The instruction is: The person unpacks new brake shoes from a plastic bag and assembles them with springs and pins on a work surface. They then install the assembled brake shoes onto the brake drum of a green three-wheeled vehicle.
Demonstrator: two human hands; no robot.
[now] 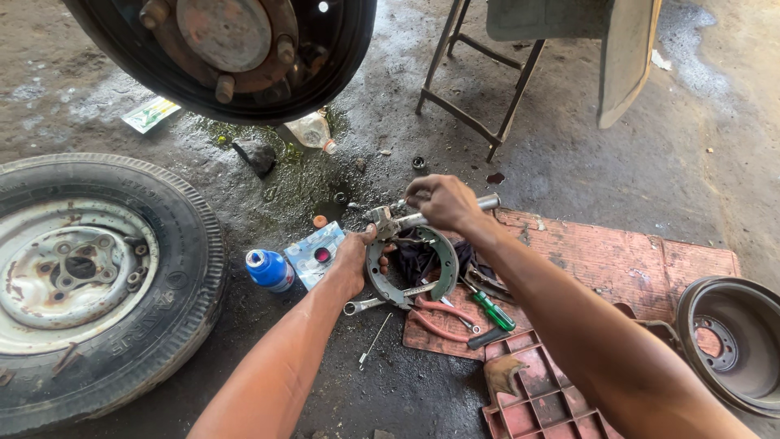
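Observation:
My left hand (355, 262) grips the left edge of a curved grey brake shoe (445, 258), holding it upright above the ground. My right hand (440, 201) is closed around the handle of a silver adjustable wrench (388, 220), whose jaw sits at the top of the shoe. A dark rag (416, 258) lies behind the shoe. Below it rest a combination spanner (382, 301), red-handled pliers (443, 319) and a green-handled screwdriver (493, 310).
A tyre on a rusty rim (89, 276) lies at the left. A wheel hub (227, 41) hangs above. A brake drum (731, 341) sits at the right beside a red tray (544, 398) and red board (617, 260). A blue bottle (268, 270) and metal stand (479, 73) are nearby.

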